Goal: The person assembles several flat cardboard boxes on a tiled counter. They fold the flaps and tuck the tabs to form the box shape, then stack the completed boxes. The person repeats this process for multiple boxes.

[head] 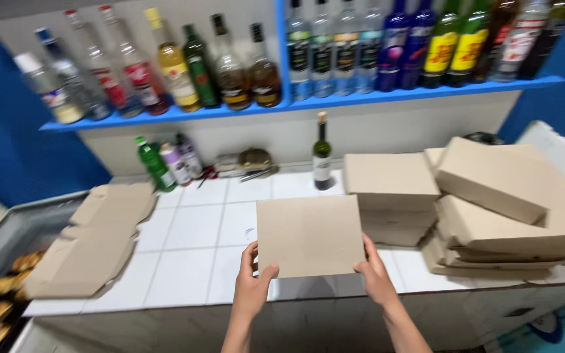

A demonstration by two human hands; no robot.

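The white tiled counter point(191, 235) carries stacked cardboard boxes point(492, 202) at its right end and flattened box blanks point(93, 242) at its left edge. You hold a closed cardboard box point(308, 235) above the front edge, your left hand point(253, 287) and right hand point(375, 278) each gripping a lower corner.

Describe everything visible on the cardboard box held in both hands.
The cardboard box is plain brown, flat and rectangular, apparently folded shut, with no print showing. It is held above the white tiled counter, its broad face tipped toward the camera. The left hand grips its lower left corner, the right hand its lower right edge. Nothing else touches it; the stacked boxes lie apart to its right.
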